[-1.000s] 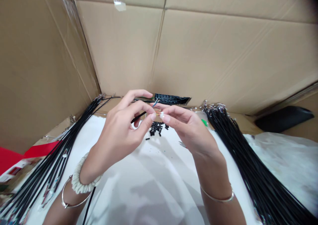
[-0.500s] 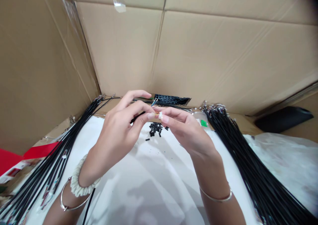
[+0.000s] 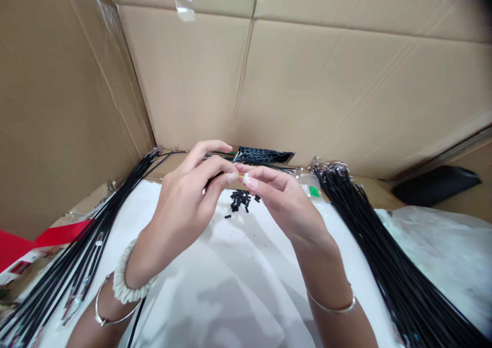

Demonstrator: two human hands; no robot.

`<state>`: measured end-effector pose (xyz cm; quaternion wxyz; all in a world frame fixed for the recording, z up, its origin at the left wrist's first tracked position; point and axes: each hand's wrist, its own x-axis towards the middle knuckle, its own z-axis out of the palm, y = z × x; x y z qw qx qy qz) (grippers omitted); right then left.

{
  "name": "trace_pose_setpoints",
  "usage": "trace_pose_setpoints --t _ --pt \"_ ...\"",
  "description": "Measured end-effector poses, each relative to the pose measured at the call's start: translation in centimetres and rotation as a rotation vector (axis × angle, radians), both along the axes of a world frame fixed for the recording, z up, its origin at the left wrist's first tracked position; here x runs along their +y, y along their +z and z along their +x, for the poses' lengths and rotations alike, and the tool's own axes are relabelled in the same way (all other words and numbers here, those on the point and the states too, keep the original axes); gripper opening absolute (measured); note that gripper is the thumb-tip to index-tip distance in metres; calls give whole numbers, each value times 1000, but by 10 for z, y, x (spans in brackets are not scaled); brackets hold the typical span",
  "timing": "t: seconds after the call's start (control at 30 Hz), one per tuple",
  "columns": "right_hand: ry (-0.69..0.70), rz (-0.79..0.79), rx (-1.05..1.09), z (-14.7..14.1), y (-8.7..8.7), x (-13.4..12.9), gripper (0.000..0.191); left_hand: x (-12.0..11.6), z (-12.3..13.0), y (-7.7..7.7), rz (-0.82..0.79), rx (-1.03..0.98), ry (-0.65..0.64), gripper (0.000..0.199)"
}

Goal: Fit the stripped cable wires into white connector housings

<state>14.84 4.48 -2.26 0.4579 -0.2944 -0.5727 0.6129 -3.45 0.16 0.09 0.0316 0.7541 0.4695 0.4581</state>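
"Which step was in hand?"

"Fine work at the fingertips, as I judged it: a thin yellow wire (image 3: 241, 176) was being brought together with a small white connector (image 3: 246, 178), above the far part of the counter (image 3: 215, 286)."

"And the left hand (image 3: 184, 194)?"

"Its thumb and a finger were closed in a pinch on the wire, with another finger raised clear. A black cable (image 3: 212, 179) ran under its fingers."

"The right hand (image 3: 294, 204)?"

"Nearly closed, with the connector between thumb and fingertip, facing the left hand's pinch."

"Was the wire seated?"

"I could not tell; the fingers hid too much of that join."

"So what did the next move call for?"

"To my mind, a steady connector, the wire kept in line with it, and light pressure, since so thin a wire could bend."

"Anything around them?"

"Small black pieces (image 3: 240, 199) lay on the counter just below the hands, and black cable bundles lay on the left (image 3: 111, 204) and right (image 3: 365, 225)."
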Motion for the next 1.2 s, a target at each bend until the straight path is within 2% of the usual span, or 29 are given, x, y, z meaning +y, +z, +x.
trace_pose_setpoints --t 0.3,0.93,1.2 --pt "-91 54 -30 -4 1 -4 10 1 0 -1 24 13 28 12" --pt "-183 318 -140 -7 -3 -8 8 0 5 -3 146 35 49 12" --pt "-235 423 -175 -5 -2 -8 5 2 4 -3 141 -5 29 11"
